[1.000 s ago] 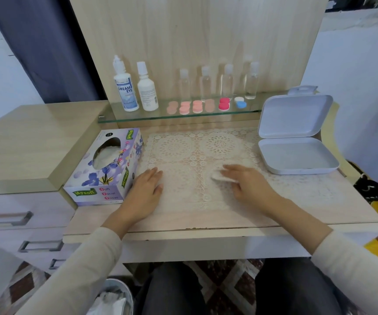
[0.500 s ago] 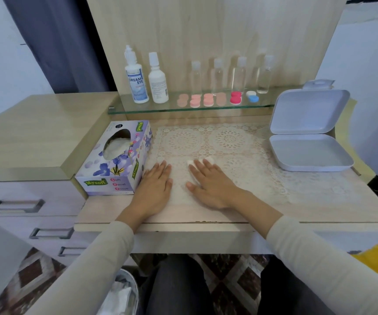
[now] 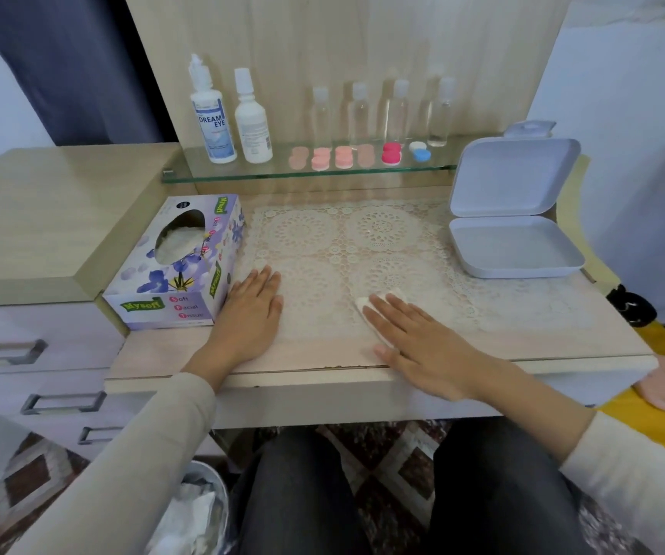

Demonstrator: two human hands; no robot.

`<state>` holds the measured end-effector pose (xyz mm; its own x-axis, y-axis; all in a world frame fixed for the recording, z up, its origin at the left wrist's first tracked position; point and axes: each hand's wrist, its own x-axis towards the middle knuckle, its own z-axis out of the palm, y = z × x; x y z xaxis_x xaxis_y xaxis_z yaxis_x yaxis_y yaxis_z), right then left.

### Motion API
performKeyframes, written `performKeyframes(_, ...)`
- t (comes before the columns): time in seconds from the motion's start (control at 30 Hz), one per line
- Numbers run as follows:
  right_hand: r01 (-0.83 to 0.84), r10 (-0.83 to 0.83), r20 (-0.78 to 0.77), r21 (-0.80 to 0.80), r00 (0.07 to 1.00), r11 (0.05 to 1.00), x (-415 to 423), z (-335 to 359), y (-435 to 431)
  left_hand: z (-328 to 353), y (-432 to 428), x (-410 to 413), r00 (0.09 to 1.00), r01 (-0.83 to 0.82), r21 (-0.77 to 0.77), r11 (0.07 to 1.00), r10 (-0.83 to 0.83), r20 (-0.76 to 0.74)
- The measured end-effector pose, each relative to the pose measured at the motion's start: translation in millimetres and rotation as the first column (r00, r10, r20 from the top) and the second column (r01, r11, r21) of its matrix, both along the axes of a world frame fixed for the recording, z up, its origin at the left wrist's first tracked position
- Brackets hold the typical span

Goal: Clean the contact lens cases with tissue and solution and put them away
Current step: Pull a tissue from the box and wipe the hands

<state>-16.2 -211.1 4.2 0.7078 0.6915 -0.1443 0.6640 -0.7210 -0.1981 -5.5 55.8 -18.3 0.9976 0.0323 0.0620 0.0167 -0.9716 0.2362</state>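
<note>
Left hand (image 3: 253,310) lies palm down on the desk (image 3: 563,334), just beside the tissue box (image 3: 178,270), with its fingers straight and close together, holding nothing. Right hand (image 3: 419,346) lies palm down nearer the middle of the desk, fingers straight and slightly spread. It presses a folded white tissue (image 3: 363,305) against the lace mat (image 3: 343,242). The tissue's corners show beyond the fingertips and along the index side, and the rest is hidden under the hand. Six lens cases (image 3: 343,157) stand in a row on the glass shelf (image 3: 283,176) at the back, well apart from both hands. Four are peach and pink, followed by a red case (image 3: 391,153) and, at the right end, a white-and-blue case (image 3: 420,151). They appear capped, but the detail is too small to confirm. Left of the cases on the same shelf stand two white solution bottles (image 3: 213,118), upright with caps on, one marked DREAM EYE. Behind the cases stand four clear bottles (image 3: 397,114), upright. A white box (image 3: 515,218) sits open at the right of the desk with its lid raised toward the back. The tissue box has its oval opening facing up, with tissue showing inside. Below the desk edge at the left, a bin (image 3: 199,510) holds crumpled white tissue. Drawers (image 3: 62,334) with metal handles sit at the left
</note>
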Motion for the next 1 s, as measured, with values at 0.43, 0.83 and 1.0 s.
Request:
performKeyframes(0.43,0.167,-0.176,0.03,0.195,0.984,0.966,90,-5,55,4,-4,-5,0.997,0.001,-0.143,0.99,0.01,0.08)
performKeyframes(0.83,-0.129,0.121,0.052,0.202,0.991,0.971,5,-10,51,5,-4,-5,0.995,-0.008,-0.152,0.988,0.024,0.099)
performKeyframes(1.0,-0.045,0.031,0.069,0.205,0.997,0.978,-7,-19,-8,4,-1,-4,0.996,-0.011,-0.148,0.989,0.024,0.085)
